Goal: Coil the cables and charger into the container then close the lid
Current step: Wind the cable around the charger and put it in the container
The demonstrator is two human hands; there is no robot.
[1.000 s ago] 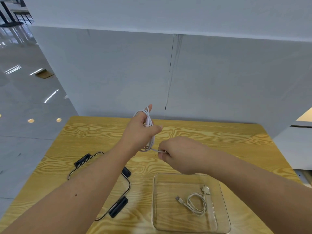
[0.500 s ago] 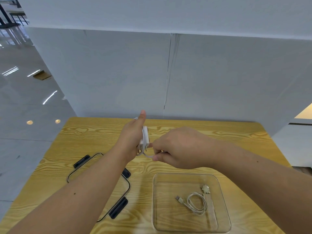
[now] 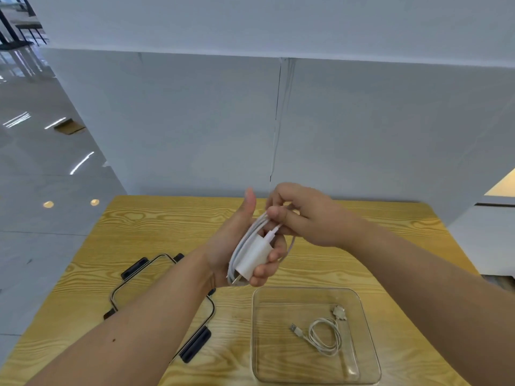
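My left hand (image 3: 237, 246), palm up, holds a white charger (image 3: 255, 256) with its white cable (image 3: 245, 240) looped around it, above the table. My right hand (image 3: 303, 215) pinches the cable near the plug end, just above the charger. A clear square container (image 3: 370, 338) stands open at the front right of the table. Inside it lies a small coiled white cable (image 3: 324, 334) with its connectors showing. The clear lid (image 3: 164, 277) with black clips lies flat to the left of the container, partly hidden under my left forearm.
A yellow wood-grain table (image 3: 156, 232) carries everything. A grey partition wall (image 3: 195, 121) rises right behind its far edge. Glossy floor lies off to the left.
My left hand has turned palm up, so the charger and wound cable now face me. My right hand rose from below the coil to its top, still gripping the cable.
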